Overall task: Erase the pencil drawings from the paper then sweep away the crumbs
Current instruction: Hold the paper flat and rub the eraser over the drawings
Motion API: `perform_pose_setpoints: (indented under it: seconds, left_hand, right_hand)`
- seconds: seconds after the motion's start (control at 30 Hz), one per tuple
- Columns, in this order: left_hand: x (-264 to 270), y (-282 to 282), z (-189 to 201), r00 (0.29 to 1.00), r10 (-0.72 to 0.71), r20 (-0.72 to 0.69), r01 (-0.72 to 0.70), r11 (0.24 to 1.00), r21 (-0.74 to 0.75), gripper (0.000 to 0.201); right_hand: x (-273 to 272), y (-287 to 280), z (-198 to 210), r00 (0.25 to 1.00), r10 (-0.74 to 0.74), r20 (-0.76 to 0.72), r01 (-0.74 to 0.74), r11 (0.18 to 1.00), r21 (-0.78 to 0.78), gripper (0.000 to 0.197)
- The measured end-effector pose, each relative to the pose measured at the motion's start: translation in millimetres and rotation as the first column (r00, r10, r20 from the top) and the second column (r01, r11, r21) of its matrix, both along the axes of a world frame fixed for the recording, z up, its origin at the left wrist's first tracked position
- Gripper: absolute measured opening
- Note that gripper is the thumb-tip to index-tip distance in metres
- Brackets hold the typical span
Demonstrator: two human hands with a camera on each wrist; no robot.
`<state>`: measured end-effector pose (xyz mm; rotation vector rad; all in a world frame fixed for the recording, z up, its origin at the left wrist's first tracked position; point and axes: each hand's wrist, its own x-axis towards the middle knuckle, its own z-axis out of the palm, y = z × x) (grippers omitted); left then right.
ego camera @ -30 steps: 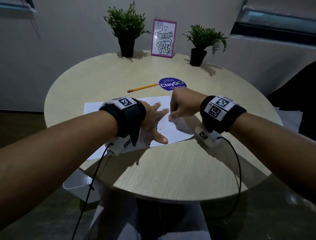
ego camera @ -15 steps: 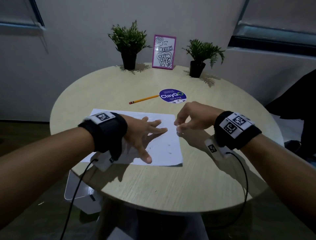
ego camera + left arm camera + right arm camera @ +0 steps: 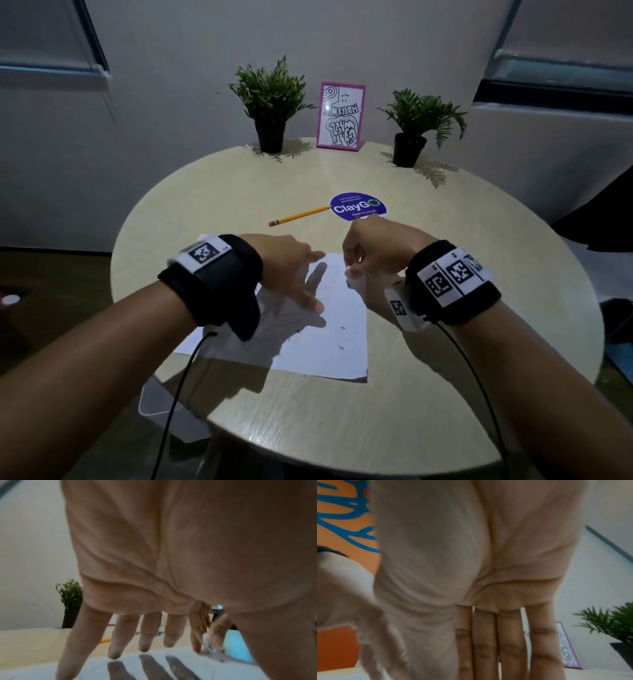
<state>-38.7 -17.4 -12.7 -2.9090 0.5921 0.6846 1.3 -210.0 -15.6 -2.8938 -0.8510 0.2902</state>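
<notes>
My head camera looks forward and down across the round desk (image 3: 342, 428) toward its far edge. My left wrist camera sits close under the palm, facing along the fingers (image 3: 118, 639). My right wrist camera does likewise. The head and right wrist views share the framed picture (image 3: 340, 116) at the far edge.

The room is dim, with light falling from above onto the pale tabletop (image 3: 342, 411), where the paper (image 3: 335, 329) glows brightest. Finger shadows lie crisp on it. Straight lines bow at the head view's edges. Both wrist views are soft and smeared, worst in the right.
</notes>
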Motion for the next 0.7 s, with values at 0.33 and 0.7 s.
perform_pose_setpoints:
  seconds: [0.33, 0.7]
  left_hand:
    - [-1, -10, -23, 0.997, -0.032, -0.066, 0.04, 0.992, 0.123, 0.118]
    - [2, -12, -21, 0.995, -0.021, -0.094, 0.034, 0.99, 0.138, 0.11]
  right_hand:
    - [8, 6, -3, 0.998, 0.006, 0.066, -0.006, 1.0, -0.009, 0.005]
    - [-8, 29, -5, 0.991, 0.127, 0.042, -0.122, 0.986, -0.113, 0.02]
